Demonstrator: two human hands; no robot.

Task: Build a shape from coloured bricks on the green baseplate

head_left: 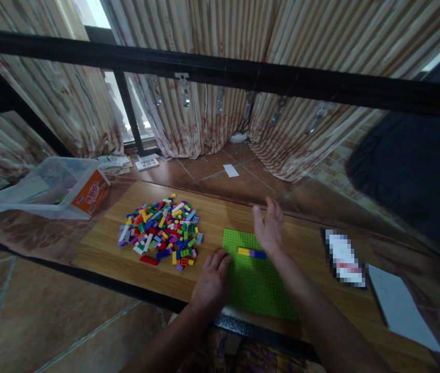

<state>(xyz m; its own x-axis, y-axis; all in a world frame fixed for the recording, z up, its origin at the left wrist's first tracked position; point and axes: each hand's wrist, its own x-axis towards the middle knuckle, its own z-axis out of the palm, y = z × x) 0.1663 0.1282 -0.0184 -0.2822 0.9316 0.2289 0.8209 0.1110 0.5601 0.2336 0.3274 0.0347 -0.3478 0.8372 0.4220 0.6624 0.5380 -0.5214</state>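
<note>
The brick row sits on the green board, its long axis running left to right between my hands. My right hand is nearer, the row's blue end just beside its wrist, its fingers extended and open. My left hand curls at the board's left edge; whether it grips, I can't tell.

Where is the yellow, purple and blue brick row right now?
In the head view, right of centre, the brick row sits on the far half of the green baseplate, between the left hand and the right hand.
</note>
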